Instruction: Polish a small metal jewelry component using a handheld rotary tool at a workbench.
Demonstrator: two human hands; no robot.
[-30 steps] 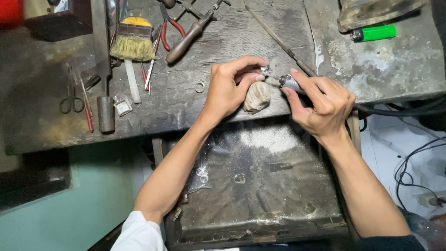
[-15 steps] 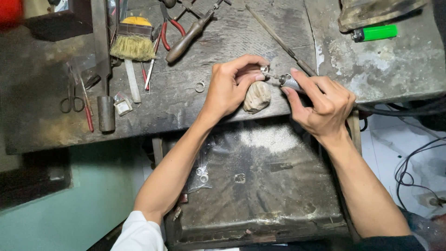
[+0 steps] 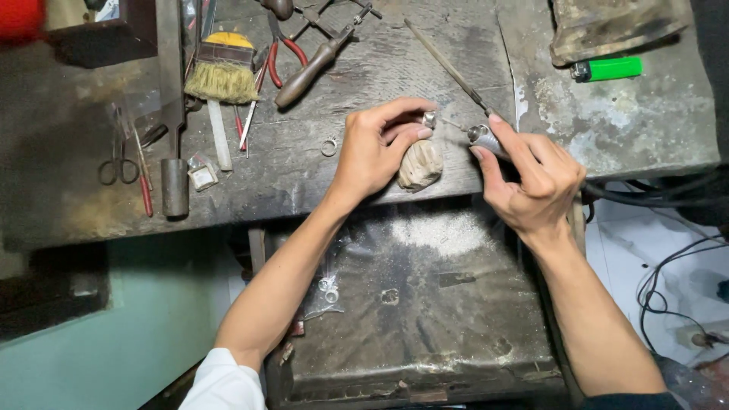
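My left hand (image 3: 378, 144) pinches a small silver ring (image 3: 429, 119) between thumb and forefinger, resting against a worn wooden bench peg (image 3: 420, 165) at the workbench's front edge. My right hand (image 3: 531, 178) grips a rotary handpiece (image 3: 484, 138) like a pen. Its thin bit points left and meets the ring. A dark cable runs from the handpiece off to the right.
On the scarred dark workbench (image 3: 319, 175) lie a loose ring (image 3: 328, 146), a yellow brush (image 3: 222, 76), red-handled pliers (image 3: 282, 53), a wooden-handled tool (image 3: 311, 64), scissors (image 3: 118, 159), a long file (image 3: 444, 64) and a green lighter (image 3: 607, 69). A dusty catch tray (image 3: 425, 304) with small rings sits below.
The ring and the handpiece tip have stayed together at the peg; both hands shifted only slightly, the left fingers turning the ring a little.
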